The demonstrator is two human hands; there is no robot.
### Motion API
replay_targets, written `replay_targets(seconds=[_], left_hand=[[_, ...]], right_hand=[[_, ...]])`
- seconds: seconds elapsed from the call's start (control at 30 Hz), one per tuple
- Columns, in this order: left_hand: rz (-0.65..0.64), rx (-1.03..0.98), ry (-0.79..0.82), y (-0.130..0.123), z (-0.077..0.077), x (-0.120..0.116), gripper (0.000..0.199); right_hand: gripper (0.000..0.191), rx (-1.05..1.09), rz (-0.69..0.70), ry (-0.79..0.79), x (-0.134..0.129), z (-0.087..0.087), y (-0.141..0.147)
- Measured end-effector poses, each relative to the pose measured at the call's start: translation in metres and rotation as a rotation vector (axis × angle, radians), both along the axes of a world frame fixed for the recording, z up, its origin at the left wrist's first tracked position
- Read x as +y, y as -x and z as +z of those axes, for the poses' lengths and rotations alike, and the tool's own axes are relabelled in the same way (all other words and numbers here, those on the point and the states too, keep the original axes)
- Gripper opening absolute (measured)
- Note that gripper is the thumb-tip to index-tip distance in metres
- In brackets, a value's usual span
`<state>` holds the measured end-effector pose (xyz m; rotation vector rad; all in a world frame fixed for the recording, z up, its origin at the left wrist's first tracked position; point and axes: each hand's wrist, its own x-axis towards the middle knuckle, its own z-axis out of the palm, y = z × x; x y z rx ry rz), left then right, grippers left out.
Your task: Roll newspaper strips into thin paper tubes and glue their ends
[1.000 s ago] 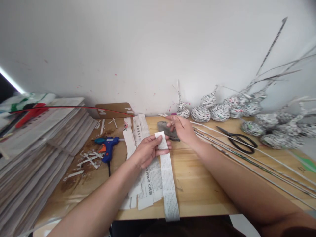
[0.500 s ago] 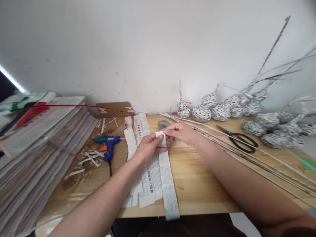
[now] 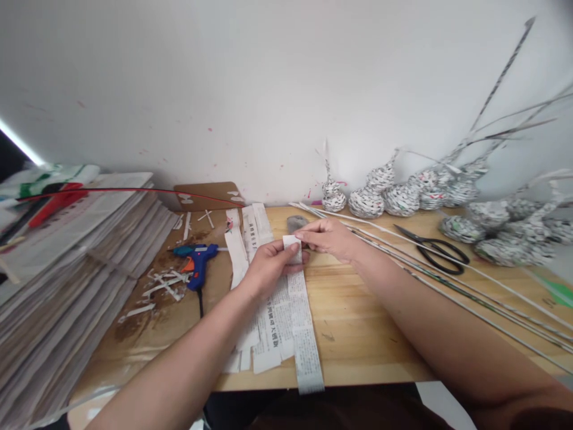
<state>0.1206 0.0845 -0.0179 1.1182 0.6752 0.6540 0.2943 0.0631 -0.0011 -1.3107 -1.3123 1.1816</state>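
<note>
A long newspaper strip [image 3: 305, 337] runs from my hands down past the table's front edge. My left hand [image 3: 273, 263] grips its upper end, the thumb lying on top and the fingers beneath. At the strip's top right corner, my right hand [image 3: 323, 237] pinches the paper between thumb and fingertips. Left of this strip, more newspaper strips [image 3: 268, 357] lie overlapping on the table, partly covered by my left hand and forearm. Just behind my hands sits a small grey lump [image 3: 295, 223], its lower part hidden.
A blue glue gun [image 3: 203, 266] and white paper scraps [image 3: 165, 285] lie on cardboard. Stacked newspapers [image 3: 89, 286] fill the left side. Black scissors [image 3: 441, 254] and long paper rods [image 3: 430, 272] lie to the right, with woven paper gourds [image 3: 366, 203] behind against the wall.
My hands keep almost the same hold on the strip's upper end. The whole view has shifted very slightly; nothing was let go or picked up.
</note>
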Motion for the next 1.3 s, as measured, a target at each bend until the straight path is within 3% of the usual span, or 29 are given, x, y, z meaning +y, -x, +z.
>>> replay_targets(seconds=[0.27, 0.57, 0.8, 0.97, 1.2, 1.3], left_hand=[[0.002, -0.014, 0.061, -0.001, 0.001, -0.002, 0.032], [0.039, 0.049, -0.114, -0.002, -0.004, -0.002, 0.037], [0.085, 0.089, -0.150, -0.001, -0.001, 0.001, 0.040], [0.117, 0.143, -0.263, 0.000, -0.004, 0.002, 0.036], [0.083, 0.170, -0.286, -0.001, -0.005, 0.001, 0.030], [0.104, 0.158, -0.259, 0.000, -0.005, 0.003, 0.032]], right_hand=[[0.034, 0.064, -0.026, 0.026, -0.001, 0.001, 0.005], [0.037, 0.089, -0.153, -0.009, -0.001, -0.004, 0.012], [0.035, 0.037, -0.065, 0.020, -0.002, 0.001, 0.009], [0.032, 0.074, -0.032, 0.077, -0.006, 0.003, 0.018], [0.009, 0.058, -0.035, 0.166, -0.007, 0.006, 0.019], [0.008, 0.054, -0.038, 0.192, -0.005, 0.009, 0.011]])
